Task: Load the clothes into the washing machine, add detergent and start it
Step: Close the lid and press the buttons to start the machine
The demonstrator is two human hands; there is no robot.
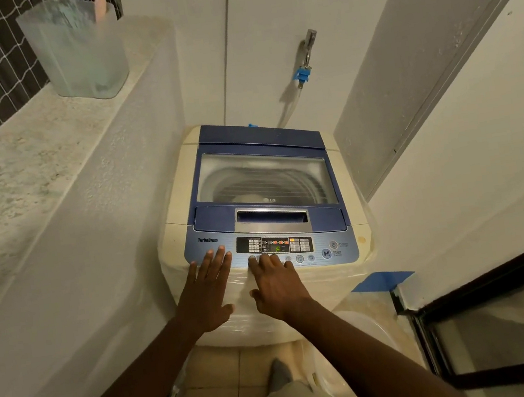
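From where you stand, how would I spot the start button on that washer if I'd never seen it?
Find the washing machine with the blue lid in the corner. Along its near edge runs a pale blue control panel, where the right hand touches small buttons. The start/pause button is at the panel's right end, round and blue with a play-pause symbol, just below the paler power button.

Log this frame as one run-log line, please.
stage: setting controls | washing machine lid closed, display lit | left hand flat on panel edge | right hand fingertips on lower buttons | start/pause button untouched
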